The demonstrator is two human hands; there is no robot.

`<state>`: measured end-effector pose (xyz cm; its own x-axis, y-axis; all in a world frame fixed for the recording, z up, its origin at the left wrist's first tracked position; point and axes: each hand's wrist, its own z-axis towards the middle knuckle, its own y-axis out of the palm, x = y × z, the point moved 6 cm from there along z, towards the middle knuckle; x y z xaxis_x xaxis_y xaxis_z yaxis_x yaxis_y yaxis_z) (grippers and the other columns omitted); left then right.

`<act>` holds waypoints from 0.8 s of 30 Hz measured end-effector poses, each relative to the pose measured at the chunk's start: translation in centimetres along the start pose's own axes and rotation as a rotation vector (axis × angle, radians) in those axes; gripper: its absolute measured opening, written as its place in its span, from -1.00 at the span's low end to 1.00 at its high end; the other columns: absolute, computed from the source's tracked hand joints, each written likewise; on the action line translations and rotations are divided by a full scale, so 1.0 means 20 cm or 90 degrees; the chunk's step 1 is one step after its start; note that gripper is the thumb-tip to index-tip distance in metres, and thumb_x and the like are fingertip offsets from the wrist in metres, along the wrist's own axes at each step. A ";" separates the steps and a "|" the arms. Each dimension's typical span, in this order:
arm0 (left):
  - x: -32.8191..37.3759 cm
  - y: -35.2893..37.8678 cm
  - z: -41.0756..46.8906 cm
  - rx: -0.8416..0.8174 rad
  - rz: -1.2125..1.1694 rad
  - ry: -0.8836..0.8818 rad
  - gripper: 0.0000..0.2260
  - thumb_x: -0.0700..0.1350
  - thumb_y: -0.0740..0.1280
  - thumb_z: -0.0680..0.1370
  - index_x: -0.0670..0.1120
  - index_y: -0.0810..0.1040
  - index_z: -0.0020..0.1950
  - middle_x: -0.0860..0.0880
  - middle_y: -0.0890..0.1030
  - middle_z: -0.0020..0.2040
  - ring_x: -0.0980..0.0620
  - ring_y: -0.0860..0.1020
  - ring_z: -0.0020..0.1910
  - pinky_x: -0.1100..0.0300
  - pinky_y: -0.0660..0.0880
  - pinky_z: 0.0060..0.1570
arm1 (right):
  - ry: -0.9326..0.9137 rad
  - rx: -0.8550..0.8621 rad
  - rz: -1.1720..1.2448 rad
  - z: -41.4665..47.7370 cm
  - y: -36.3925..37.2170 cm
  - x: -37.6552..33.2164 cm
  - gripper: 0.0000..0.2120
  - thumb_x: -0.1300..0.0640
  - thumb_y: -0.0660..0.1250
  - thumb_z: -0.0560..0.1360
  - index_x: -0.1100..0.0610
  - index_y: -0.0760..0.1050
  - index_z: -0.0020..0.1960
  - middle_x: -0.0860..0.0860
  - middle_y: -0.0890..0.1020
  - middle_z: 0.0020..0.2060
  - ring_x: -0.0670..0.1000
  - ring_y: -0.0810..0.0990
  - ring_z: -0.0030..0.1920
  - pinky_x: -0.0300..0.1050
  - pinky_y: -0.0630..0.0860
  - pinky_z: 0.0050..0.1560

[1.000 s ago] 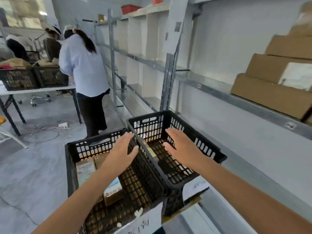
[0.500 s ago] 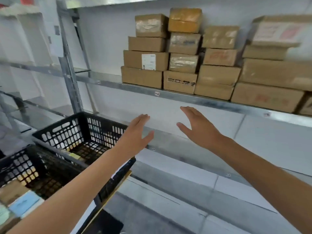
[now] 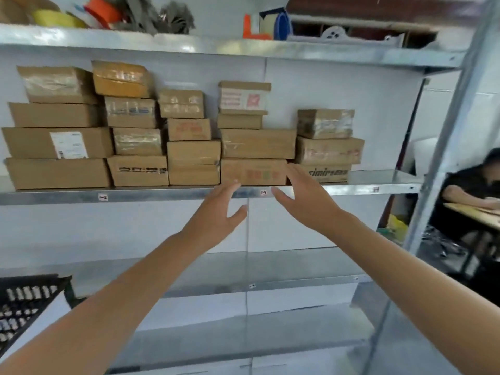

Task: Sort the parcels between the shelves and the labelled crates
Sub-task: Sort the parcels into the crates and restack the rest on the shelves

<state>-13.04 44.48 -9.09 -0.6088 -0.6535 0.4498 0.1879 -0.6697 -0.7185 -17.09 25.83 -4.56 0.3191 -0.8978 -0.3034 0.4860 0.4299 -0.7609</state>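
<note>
Parcel (image 3: pixel 253 172): bottom of stack on shelf (image 3: pixel 135 195), just above me | long axis: along shelf edge | my left hand (image 3: pixel 216 215), right hand (image 3: pixel 304 201): spread, empty | right nearer, at parcel's right end

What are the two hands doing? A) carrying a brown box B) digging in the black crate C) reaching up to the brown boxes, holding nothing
C: the left hand and right hand are open and empty, raised by a bottom-row parcel on the metal shelf.
</note>
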 end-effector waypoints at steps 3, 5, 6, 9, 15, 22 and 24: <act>0.10 0.08 0.17 -0.026 -0.035 0.041 -0.48 0.10 0.25 0.64 0.04 0.23 0.57 0.10 0.23 0.58 0.10 0.20 0.54 0.22 0.17 0.41 | 0.043 0.037 -0.004 0.02 -0.10 0.16 -0.53 -0.05 0.21 0.63 0.11 0.28 0.47 -0.02 0.41 0.37 0.02 0.41 0.32 -0.19 0.29 0.16; 0.17 0.14 0.30 -0.036 -0.043 0.067 -0.48 0.09 0.25 0.64 0.00 0.23 0.57 0.05 0.25 0.57 0.07 0.22 0.53 0.18 0.17 0.43 | 0.061 0.048 -0.015 0.05 -0.14 0.26 -0.51 -0.03 0.22 0.63 0.13 0.26 0.49 -0.01 0.38 0.40 0.04 0.39 0.37 -0.18 0.30 0.19; 0.20 0.18 0.37 -0.037 -0.046 0.079 -0.47 0.08 0.25 0.64 -0.03 0.24 0.57 0.03 0.27 0.56 0.05 0.23 0.52 0.18 0.17 0.43 | 0.067 0.054 -0.024 0.07 -0.16 0.31 -0.50 -0.01 0.24 0.62 0.13 0.26 0.50 0.00 0.37 0.41 0.05 0.38 0.39 -0.16 0.31 0.24; 0.27 0.27 0.55 -0.030 -0.076 0.102 -0.48 0.04 0.27 0.62 -0.07 0.27 0.55 0.00 0.30 0.54 0.03 0.27 0.50 0.22 0.19 0.38 | 0.099 0.067 -0.043 0.16 -0.19 0.45 -0.46 -0.02 0.25 0.62 0.10 0.21 0.54 0.00 0.32 0.48 0.04 0.29 0.47 -0.12 0.23 0.40; 0.35 0.39 0.91 -0.013 -0.108 0.149 -0.52 -0.01 0.29 0.62 -0.10 0.31 0.50 0.04 0.39 0.41 0.08 0.34 0.36 0.34 0.16 0.21 | 0.140 0.062 -0.087 0.40 -0.22 0.66 -0.42 -0.06 0.24 0.62 0.13 0.19 0.56 0.03 0.32 0.49 0.08 0.30 0.47 0.04 0.29 0.44; 0.37 0.52 1.28 -0.025 -0.143 0.142 -0.40 0.03 0.27 0.63 -0.08 0.13 0.60 0.01 0.18 0.59 0.04 0.16 0.55 0.16 0.11 0.45 | 0.190 0.091 -0.102 0.59 -0.32 0.90 -0.38 -0.09 0.22 0.63 0.15 0.14 0.58 0.08 0.27 0.51 0.11 0.30 0.48 0.04 0.27 0.47; 0.38 0.57 1.34 -0.014 -0.163 0.131 -0.39 0.02 0.28 0.62 -0.05 0.10 0.61 0.01 0.15 0.61 0.04 0.14 0.56 0.12 0.09 0.48 | 0.204 0.095 -0.087 0.62 -0.34 0.99 -0.37 -0.08 0.23 0.63 0.17 0.13 0.58 0.10 0.27 0.51 0.11 0.32 0.47 -0.03 0.25 0.43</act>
<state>5.19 22.48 0.43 -0.7777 -0.3780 0.5023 -0.0072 -0.7937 -0.6083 -4.04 6.34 1.84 -0.0157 -0.9223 -0.3861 0.6270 0.2917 -0.7224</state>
